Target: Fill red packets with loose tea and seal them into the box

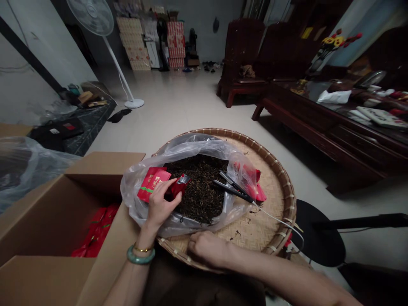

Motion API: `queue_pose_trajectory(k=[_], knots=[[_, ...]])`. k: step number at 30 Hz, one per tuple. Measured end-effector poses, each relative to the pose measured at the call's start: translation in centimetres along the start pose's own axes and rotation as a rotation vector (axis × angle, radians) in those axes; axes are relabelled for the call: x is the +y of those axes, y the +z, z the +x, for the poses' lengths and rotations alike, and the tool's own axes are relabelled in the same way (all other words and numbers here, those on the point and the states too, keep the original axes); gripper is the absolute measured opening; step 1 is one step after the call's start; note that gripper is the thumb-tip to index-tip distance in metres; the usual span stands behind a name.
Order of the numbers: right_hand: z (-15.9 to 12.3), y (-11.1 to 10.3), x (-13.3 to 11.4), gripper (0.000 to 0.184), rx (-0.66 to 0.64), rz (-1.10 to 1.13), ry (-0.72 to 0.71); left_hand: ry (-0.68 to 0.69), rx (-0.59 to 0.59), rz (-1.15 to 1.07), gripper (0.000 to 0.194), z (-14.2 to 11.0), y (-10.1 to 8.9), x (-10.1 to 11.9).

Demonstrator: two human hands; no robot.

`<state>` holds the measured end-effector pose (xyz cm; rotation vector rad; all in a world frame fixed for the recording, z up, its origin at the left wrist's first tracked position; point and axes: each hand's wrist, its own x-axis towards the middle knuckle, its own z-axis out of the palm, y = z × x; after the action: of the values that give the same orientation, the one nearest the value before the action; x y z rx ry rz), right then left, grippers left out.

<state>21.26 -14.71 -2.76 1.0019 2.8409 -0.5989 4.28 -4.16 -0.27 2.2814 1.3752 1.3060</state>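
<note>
Your left grip (162, 202) had the red pouch (179, 187) pinched between thumb and fingers, above the dark dried leaves (204, 191) in the clear plastic bag (191, 146) on the woven tray (270, 208). Your right grip (205, 247) rested curled at the tray's near edge, its fingertips out of sight, so you could not tell whether it held anything. The pouch looked very light and thin-walled, with a silvery patch at the end away from your palm, and was probably soft enough to buckle under a hard squeeze. Its glossy skin was likely a little slippery, so a gentle pinch on the sides suited it best, leaving the silvery end free. The flat red packets (154, 178) at the bag's left seemed just as light; thin and overlapping, they were best parted by a corner. The leaves looked loose and brittle, apt to crumble if pressed, while the limp bag offered you no firm hold. The black tongs (237, 192), their tips over the leaves, looked stiffer and probably heavier; the joined end near the white cord (277, 219) gave you the surest place to take them.
</note>
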Motion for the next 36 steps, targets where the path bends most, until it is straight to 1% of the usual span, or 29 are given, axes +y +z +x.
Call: queue_pose_trajectory(k=[1, 2, 3, 5, 7, 8, 10, 12, 13, 15, 18, 21, 23, 25, 27, 29, 31, 33, 34, 36], knots=[[-0.5, -1.1, 0.2, 0.013, 0.041, 0.085, 0.011, -0.005, 0.011, -0.004, 0.033, 0.0, 0.0, -0.1], [-0.9, -2.1, 0.5, 0.01, 0.107, 0.173, 0.018, -0.01, 0.024, -0.008, 0.033, 0.0, 0.0, -0.2], [-1.2, -3.1, 1.0, 0.011, 0.191, 0.237, 0.047, -0.014, 0.038, -0.013, 0.034, 0.0, 0.1, -0.3], [-1.5, -4.7, 2.4, 0.018, 0.373, 0.272, 0.172, -0.015, 0.057, -0.028, 0.034, 0.0, 0.2, -0.3], [-1.1, -5.5, 3.9, 0.027, 0.47, 0.213, 0.333, -0.011, 0.059, -0.047, 0.034, 0.1, 0.3, -0.2], [-0.8, -5.7, 4.6, 0.035, 0.478, 0.161, 0.399, -0.009, 0.054, -0.056, 0.034, 0.1, 0.4, -0.1], [0.2, -5.8, 5.5, 0.054, 0.451, 0.062, 0.493, -0.011, 0.042, -0.071, 0.034, 0.0, 0.5, 0.1], [1.3, -5.8, 5.9, 0.067, 0.397, 0.006, 0.529, -0.02, 0.033, -0.096, 0.034, -0.2, 0.7, 0.3], [1.8, -5.9, 5.9, 0.069, 0.37, -0.009, 0.538, -0.027, 0.032, -0.116, 0.034, -0.3, 0.7, 0.3], [2.6, -6.3, 5.9, 0.062, 0.322, -0.021, 0.555, -0.042, 0.035, -0.152, 0.033, -0.5, 0.9, 0.4], [3.3, -7.0, 5.8, 0.043, 0.295, -0.004, 0.577, -0.05, 0.05, -0.157, 0.032, -0.8, 1.2, 0.3], [3.4, -7.1, 6.0, 0.041, 0.307, 0.011, 0.578, -0.049, 0.066, -0.125, 0.033, -1.0, 1.4, 0.1], [3.3, -7.1, 6.1, 0.041, 0.318, 0.021, 0.572, -0.084, 0.073, -0.14, 0.037, -1.1, 1.6, 0.1], [3.2, -7.0, 6.3, 0.037, 0.346, 0.071, 0.561, -0.137, 0.064, -0.19, 0.045, -1.2, 1.8, 0.1], [3.1, -6.9, 6.6, 0.034, 0.431, 0.183, 0.542, -0.172, 0.059, -0.221, 0.055, -1.3, 1.9, 0.1], [3.1, -6.7, 7.0, 0.036, 0.583, 0.347, 0.506, -0.17, 0.075, -0.198, 0.063, -1.3, 1.8, 0.1], [3.1, -6.5, 7.4, 0.041, 0.745, 0.551, 0.467, -0.127, 0.08, -0.157, 0.066, -1.2, 1.6, 0.0], [3.2, -6.2, 7.8, 0.043, 0.857, 0.821, 0.458, -0.061, 0.042, -0.123, 0.061, -1.1, 1.2, -0.1], [3.3, -6.2, 7.9, 0.042, 0.883, 0.996, 0.466, -0.029, 0.019, -0.108, 0.057, -1.0, 1.0, -0.1], [3.4, -6.2, 7.9, 0.037, 0.886, 1.408, 0.483, 0.019, -0.009, -0.078, 0.052, -0.9, 0.8, -0.1]])
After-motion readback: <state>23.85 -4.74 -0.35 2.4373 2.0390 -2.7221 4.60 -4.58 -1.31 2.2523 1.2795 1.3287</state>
